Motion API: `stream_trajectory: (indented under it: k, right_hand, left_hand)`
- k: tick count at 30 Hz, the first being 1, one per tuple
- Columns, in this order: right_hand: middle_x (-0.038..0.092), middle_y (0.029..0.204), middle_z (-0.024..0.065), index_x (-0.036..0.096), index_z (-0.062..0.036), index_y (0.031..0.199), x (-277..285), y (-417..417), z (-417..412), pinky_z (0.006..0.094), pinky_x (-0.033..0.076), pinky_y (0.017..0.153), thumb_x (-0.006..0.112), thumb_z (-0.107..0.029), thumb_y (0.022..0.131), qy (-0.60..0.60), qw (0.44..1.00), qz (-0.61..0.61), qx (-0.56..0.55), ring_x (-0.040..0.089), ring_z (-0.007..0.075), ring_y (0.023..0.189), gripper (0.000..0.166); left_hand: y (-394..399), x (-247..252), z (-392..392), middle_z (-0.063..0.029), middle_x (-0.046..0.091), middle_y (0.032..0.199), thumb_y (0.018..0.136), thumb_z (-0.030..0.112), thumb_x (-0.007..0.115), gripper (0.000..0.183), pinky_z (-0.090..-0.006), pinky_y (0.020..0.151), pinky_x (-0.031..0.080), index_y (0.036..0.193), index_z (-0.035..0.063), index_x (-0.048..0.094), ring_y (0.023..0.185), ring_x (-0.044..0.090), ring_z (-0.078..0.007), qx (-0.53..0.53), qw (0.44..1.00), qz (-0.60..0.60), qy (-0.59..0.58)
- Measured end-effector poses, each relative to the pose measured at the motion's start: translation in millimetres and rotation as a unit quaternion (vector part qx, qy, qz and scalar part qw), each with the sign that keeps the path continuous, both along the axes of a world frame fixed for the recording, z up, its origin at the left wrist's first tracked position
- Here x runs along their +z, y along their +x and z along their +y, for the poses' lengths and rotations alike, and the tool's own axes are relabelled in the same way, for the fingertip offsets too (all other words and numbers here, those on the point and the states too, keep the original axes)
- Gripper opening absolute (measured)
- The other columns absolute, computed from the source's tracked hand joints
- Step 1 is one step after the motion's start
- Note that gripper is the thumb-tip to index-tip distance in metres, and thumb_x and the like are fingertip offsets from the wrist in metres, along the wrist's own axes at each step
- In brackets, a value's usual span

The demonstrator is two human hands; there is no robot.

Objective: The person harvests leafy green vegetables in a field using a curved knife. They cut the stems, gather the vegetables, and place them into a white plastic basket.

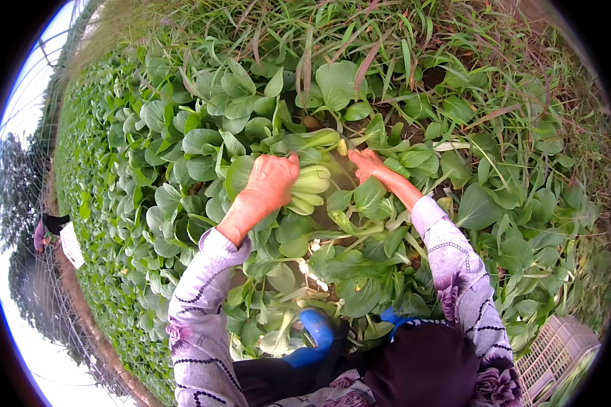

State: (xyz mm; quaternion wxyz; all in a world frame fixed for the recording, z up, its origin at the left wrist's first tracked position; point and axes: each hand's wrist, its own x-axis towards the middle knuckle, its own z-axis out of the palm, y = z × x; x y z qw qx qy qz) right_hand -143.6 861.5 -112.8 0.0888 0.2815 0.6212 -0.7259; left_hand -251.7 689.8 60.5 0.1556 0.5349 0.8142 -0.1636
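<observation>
My left hand point(272, 178) is closed around the leaves of a head of bok choy point(309, 189), whose pale green stalks fan out to the right of my fist. A second bok choy head point(322, 138) lies just above, its base pointing toward my right hand point(367, 164). The fingers of that hand are curled low among the plants, beside a small yellow piece point(342, 147). Whether they grip something is hidden. Between the two hands a patch of bare soil point(342, 175) shows.
Dense bok choy rows point(153, 168) stretch away leftward; weedy grass point(438, 46) borders the top and right. Cut leaves and white scraps point(310, 269) lie near my blue boots point(315, 330). A plastic crate point(557, 351) holding greens stands lower right. Another person point(43, 234) is far left.
</observation>
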Motion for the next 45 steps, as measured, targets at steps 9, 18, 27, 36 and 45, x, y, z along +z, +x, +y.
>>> stream_trajectory:
  k: [9, 18, 27, 36, 45]
  right_hand:
    - [0.048, 0.057, 0.0038, 0.052, 0.0008, 0.072, 31.3, 71.4, -5.5, 0.0296, 0.039, 0.049, 0.051, -0.022, 0.09, 0.076, 0.997, 0.029, 0.017, 0.049, 0.0099, 0.055, 0.029]
    - [0.055, 0.066, 0.0069, 0.05, -0.0005, 0.082, 155.1, 69.6, 5.9, 0.0327, 0.041, 0.053, 0.077, -0.034, 0.064, 0.284, 0.949, 0.135, 0.025, 0.049, 0.0193, 0.055, 0.047]
    - [0.059, 0.069, 0.0046, 0.048, -0.001, 0.082, 158.7, 48.7, -37.8, 0.029, 0.041, 0.056, 0.071, -0.012, 0.067, 0.198, 0.941, 0.224, 0.16, 0.048, 0.0121, 0.06, 0.029]
    - [0.055, 0.077, 0.0174, 0.048, -0.0007, 0.078, 134.9, 94.6, 12.7, 0.0394, 0.043, 0.055, 0.061, 0.002, 0.067, 0.527, 0.833, 0.169, -0.028, 0.055, 0.0316, 0.066, 0.017]
    - [0.062, 0.092, 0.0066, 0.056, -0.0002, 0.107, 177.5, 113.9, -16.1, 0.016, 0.036, 0.041, 0.072, -0.031, 0.073, -0.034, 0.988, 0.149, 0.024, 0.044, 0.0018, 0.05, 0.049]
  left_hand:
    - [49.3, 26.8, -22.1, -0.0121, 0.057, 0.06, 0.052, -0.003, 0.06, 0.06, -0.0333, 0.062, 0.043, 0.111, -0.01, 0.048, 0.058, 0.059, -0.0252, -0.057, 0.997, 0.058, 0.004]
    - [98.8, 98.5, -55.9, 0.0006, 0.045, 0.055, 0.07, 0.011, 0.053, 0.045, -0.0341, 0.069, 0.04, 0.114, -0.0004, 0.054, 0.055, 0.05, -0.0142, -0.245, 0.947, 0.201, -0.051]
    - [129.7, 148.9, -89.6, 0.0015, 0.037, 0.052, 0.067, 0.006, 0.054, 0.049, -0.0325, 0.078, 0.043, 0.116, -0.0006, 0.054, 0.055, 0.048, -0.0153, -0.278, 0.935, 0.214, -0.051]
    - [150.6, 175.7, -113.8, 0.0017, 0.032, 0.054, 0.064, 0.005, 0.056, 0.052, -0.0273, 0.067, 0.041, 0.115, -0.0038, 0.053, 0.052, 0.044, -0.0139, -0.135, 0.981, 0.138, 0.02]
    - [160.5, 200.7, -129.6, 0.0016, 0.034, 0.05, 0.054, 0.009, 0.053, 0.061, -0.028, 0.052, 0.036, 0.114, -0.003, 0.056, 0.047, 0.039, -0.0134, -0.088, 0.989, 0.102, 0.065]
